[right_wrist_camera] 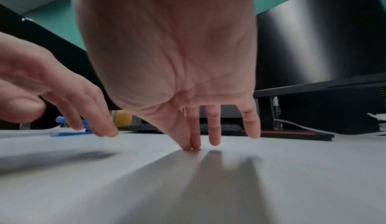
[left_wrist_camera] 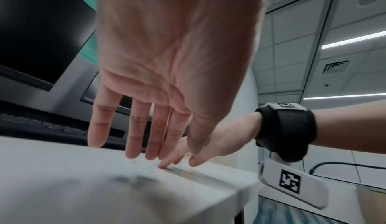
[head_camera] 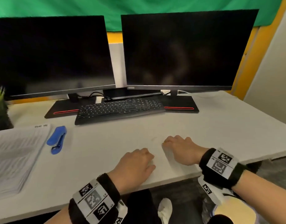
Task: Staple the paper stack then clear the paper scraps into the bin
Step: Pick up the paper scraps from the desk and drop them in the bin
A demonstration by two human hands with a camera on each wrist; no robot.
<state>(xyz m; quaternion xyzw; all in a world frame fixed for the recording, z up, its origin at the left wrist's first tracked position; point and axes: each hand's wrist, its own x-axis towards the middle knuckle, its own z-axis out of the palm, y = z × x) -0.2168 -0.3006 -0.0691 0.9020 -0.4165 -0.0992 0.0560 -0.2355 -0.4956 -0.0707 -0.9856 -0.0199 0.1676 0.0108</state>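
Our left hand [head_camera: 135,162] and right hand [head_camera: 179,149], both empty with fingers extended, touch the white desk's [head_camera: 203,126] near edge; blue plastic stapler [head_camera: 57,139] lies lengthwise far left, nearer the left

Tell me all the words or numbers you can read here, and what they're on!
None can be read for sure.
White printed paper stack: its lines and the small header are too blurred.
Black keyboard: key letters too small.
Right black monitor: the corner logo is too small.
Black-and-white square-code wristbands: patterns only; tiny marks unreadable.
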